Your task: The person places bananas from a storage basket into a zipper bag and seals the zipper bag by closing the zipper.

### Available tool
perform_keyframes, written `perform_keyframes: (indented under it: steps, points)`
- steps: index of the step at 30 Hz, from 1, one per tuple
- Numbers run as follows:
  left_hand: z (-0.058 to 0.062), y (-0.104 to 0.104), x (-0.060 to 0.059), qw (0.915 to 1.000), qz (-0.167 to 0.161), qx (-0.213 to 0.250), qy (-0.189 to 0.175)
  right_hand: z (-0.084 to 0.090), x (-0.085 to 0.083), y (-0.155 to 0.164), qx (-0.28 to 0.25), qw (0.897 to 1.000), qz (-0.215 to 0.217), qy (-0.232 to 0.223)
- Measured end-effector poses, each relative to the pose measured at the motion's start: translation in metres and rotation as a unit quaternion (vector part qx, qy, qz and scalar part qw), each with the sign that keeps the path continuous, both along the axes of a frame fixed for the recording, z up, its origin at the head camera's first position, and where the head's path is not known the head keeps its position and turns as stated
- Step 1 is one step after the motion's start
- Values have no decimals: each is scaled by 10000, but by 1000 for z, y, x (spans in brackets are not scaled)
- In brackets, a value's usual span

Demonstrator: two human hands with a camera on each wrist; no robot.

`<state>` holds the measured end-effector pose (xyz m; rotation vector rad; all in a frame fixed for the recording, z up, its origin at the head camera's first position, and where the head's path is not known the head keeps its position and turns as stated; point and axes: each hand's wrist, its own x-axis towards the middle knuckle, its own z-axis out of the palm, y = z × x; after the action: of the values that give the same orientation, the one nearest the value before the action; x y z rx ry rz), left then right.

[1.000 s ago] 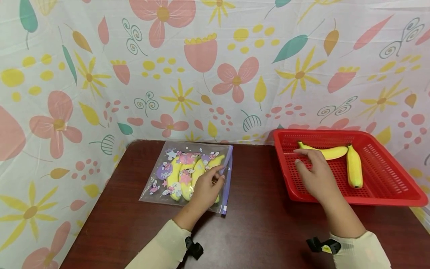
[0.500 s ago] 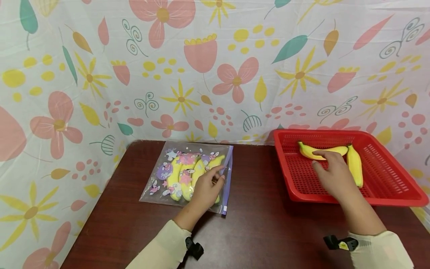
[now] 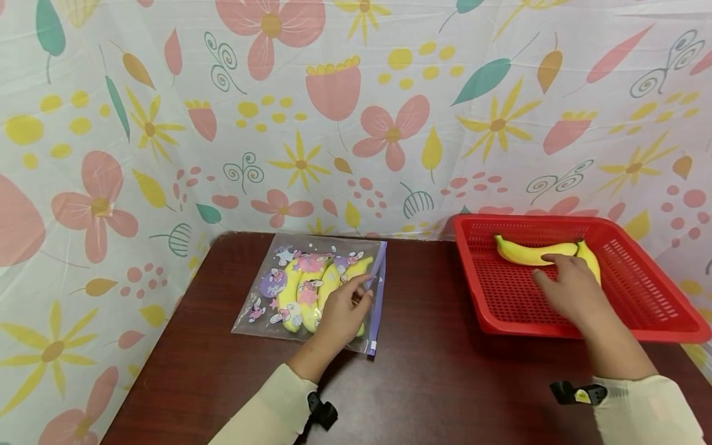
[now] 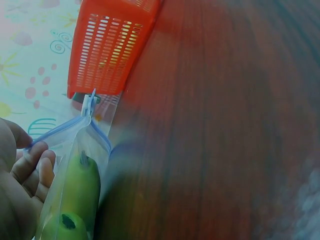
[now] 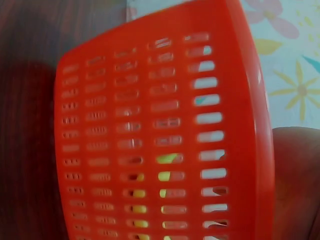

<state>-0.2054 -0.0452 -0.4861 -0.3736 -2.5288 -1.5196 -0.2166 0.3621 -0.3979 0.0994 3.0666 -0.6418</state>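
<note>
A clear zip bag (image 3: 289, 290) printed with cartoon stickers lies on the dark table, with several yellow bananas (image 3: 308, 287) inside. My left hand (image 3: 342, 312) rests on its right side. In the left wrist view its fingers (image 4: 35, 165) pinch the blue zip strip of the bag (image 4: 75, 190). A red slotted basket (image 3: 656, 327) stands at the right. One banana (image 3: 528, 252) lies across its far end. My right hand (image 3: 573, 290) lies over a second banana (image 3: 589, 256), hiding most of it, so any grip is hidden. Yellow shows through the basket wall (image 5: 165, 100).
The brown table (image 3: 434, 371) has bare wood between bag and basket. A flowered cloth (image 3: 356, 123) hangs close behind both. The basket (image 4: 107, 47) sits at the table's right edge, and the left edge lies just beyond the bag.
My right hand slid rightward inside the basket, from the near-left part, past the lying banana, onto the second banana. The left hand and bag stayed still.
</note>
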Motion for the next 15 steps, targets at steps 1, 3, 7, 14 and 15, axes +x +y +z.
perform_keyframes:
  steps: [1,3,7,14,15]
  points:
    - [0,0,0,10000,-6,-6,-1,0,-1,2,15,10000,-26,-22]
    - [0,0,0,10000,-20,-9,-5,-1,-3,7,51,10000,-62,-43]
    - [0,0,0,10000,-27,-33,16,-2,-6,17,117,9997,-174,-142]
    - [-1,0,0,10000,-19,-38,40,-6,-14,34,222,9987,-228,-404]
    - [-1,0,0,10000,-18,-41,36,-7,-15,36,238,9984,-231,-460]
